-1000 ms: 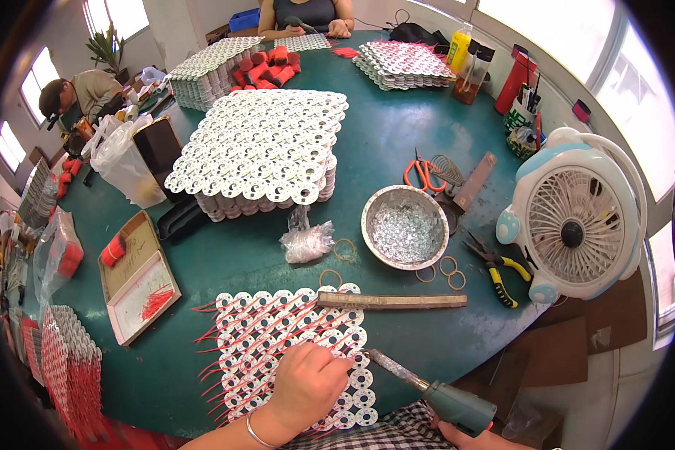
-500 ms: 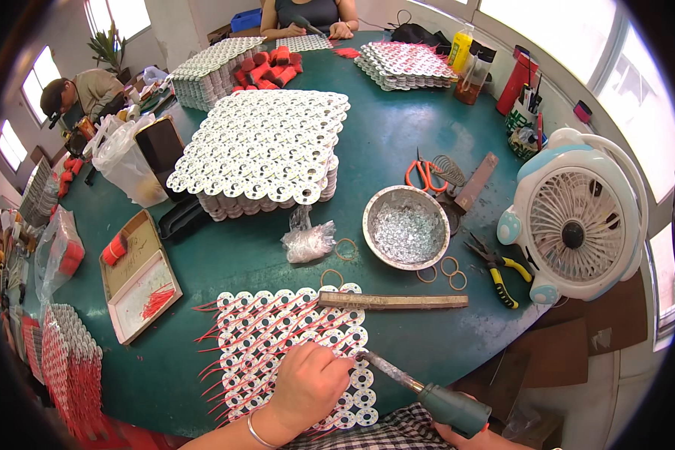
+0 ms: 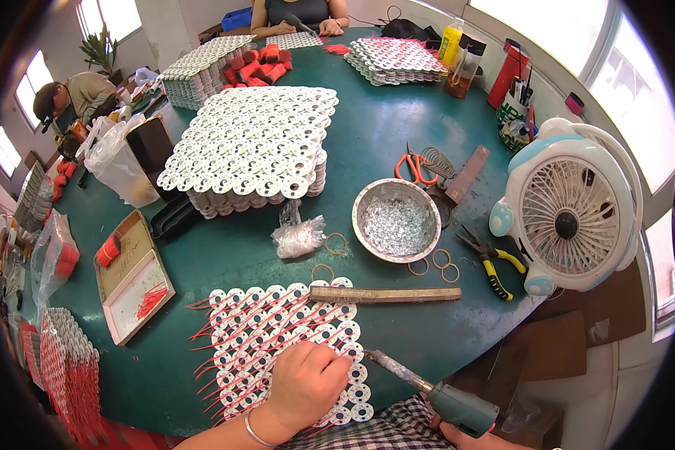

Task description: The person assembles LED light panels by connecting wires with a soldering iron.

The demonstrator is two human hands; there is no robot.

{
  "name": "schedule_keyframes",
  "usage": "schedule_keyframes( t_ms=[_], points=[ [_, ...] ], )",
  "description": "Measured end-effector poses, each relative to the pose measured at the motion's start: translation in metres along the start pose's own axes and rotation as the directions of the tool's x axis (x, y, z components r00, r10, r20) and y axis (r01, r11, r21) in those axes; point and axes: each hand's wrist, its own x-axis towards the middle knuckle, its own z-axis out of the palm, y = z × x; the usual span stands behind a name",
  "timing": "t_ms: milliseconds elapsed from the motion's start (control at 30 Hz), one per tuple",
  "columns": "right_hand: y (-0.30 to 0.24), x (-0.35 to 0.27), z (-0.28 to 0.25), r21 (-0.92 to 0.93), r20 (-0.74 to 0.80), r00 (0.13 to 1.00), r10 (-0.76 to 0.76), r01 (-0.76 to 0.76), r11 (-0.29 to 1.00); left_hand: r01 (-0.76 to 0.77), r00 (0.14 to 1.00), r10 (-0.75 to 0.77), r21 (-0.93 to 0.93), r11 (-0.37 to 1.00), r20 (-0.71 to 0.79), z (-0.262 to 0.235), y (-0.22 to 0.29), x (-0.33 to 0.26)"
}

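Fingers [image 3: 319, 367] press disc sheet [image 3: 277, 330]; bowl [image 3: 367, 201] holds shavings [image 3: 396, 223].

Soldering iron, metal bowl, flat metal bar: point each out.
soldering iron [image 3: 457, 405], head view, on its grey-green handle body.
metal bowl [image 3: 375, 196], head view, on its upper left rim.
flat metal bar [image 3: 386, 295], head view, mid-length on its top face.

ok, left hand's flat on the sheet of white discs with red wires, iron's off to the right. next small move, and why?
Probably bring the grey soldering iron tip left onto a disc beside the left hand. That hand presses flat on the sheet of white round discs with red wires, while the iron's tip sits at the sheet's right edge, seemingly not on a joint. The right hand grips the handle.
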Motion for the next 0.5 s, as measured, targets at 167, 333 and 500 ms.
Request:
schedule_keyframes(
  t_ms=[167, 333, 500],
  points=[
    [0.001, -0.002, 0.0, -0.075, 0.029, 0.999, -0.016, 0.019, 0.997, -0.006, 0.999, 0.006, 0.009, 1.0, 0.032, -0.001, 0.001, -0.001],
    [0.003, -0.003, -0.002, -0.215, 0.045, 0.997, -0.063, 0.071, 0.974, -0.011, 1.0, 0.01, 0.013, 1.0, 0.024, 0.001, 0.001, 0.0],
    [0.022, -0.007, 0.001, -0.049, 0.008, 0.999, -0.039, 0.039, 0.998, -0.013, 1.0, 0.013, 0.013, 1.0, 0.027, 0.004, 0.0, 0.003]
  ],
)
